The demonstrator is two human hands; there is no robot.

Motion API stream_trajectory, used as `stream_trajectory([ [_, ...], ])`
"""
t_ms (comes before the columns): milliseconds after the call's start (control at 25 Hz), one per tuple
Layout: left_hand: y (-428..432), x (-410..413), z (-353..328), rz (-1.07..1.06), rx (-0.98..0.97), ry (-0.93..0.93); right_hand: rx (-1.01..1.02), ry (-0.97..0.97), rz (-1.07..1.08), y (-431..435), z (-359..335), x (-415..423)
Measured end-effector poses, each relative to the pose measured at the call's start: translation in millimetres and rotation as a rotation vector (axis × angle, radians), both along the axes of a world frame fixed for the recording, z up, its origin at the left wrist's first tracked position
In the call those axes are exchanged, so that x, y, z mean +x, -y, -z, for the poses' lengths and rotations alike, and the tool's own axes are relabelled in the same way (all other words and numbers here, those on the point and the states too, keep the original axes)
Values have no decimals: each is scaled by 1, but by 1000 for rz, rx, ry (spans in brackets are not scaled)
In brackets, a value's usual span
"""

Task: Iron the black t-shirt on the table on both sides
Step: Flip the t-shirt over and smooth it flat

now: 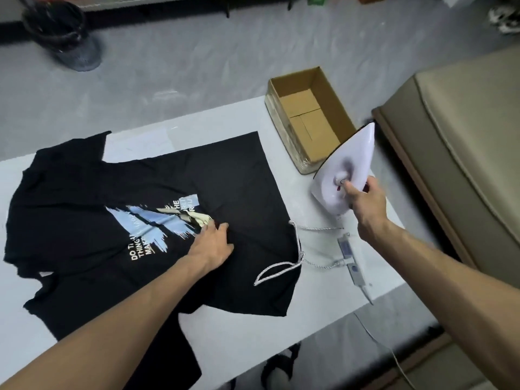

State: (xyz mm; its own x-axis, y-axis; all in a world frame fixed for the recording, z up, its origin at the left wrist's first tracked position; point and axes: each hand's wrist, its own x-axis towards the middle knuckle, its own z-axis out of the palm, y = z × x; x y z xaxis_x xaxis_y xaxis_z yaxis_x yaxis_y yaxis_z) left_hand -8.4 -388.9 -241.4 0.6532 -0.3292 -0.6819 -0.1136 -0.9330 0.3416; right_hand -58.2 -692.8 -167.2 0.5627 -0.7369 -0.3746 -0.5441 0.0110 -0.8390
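Note:
A black t-shirt [230, 175] with a blue and cream print and white lettering lies spread on the white table [318, 243], print side up, creased around the print. My left hand [211, 243] rests on the shirt just right of the print, fingers bunching the fabric. My right hand [363, 204] grips the handle of a white iron [349, 164], held tilted above the table to the right of the shirt, its tip pointing away toward the box. The iron's braided cord [281, 270] loops over the shirt's right edge.
An open cardboard box [309, 116] stands at the table's far right corner. A white power strip [351, 260] lies near the right edge, its cable dropping off the table. A beige sofa [464, 153] is at the right, a dark bin [59, 32] on the floor far left.

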Motion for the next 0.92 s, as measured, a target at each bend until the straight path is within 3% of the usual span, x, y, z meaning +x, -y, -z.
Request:
stream_trajectory([
  [120, 43, -4, 7, 127, 5, 93, -72, -12, 5, 23, 21, -4],
  [320, 123, -33, 14, 226, 9, -198, -102, 29, -20, 72, 50, -13],
  [520, 155, -37, 3, 120, -94, -128, -110, 36, -81, 98, 53, -20],
  [680, 158, -39, 1, 126, -74, -248, -113, 4, -109, 105, 61, -29],
  [800, 172, -46, 3, 169, -58, -167, -119, -31, -127, 109, 68, -33],
  [920, 195, -49, 7, 76, -152, -143, -138, -42, -140, 111, 73, -35],
])
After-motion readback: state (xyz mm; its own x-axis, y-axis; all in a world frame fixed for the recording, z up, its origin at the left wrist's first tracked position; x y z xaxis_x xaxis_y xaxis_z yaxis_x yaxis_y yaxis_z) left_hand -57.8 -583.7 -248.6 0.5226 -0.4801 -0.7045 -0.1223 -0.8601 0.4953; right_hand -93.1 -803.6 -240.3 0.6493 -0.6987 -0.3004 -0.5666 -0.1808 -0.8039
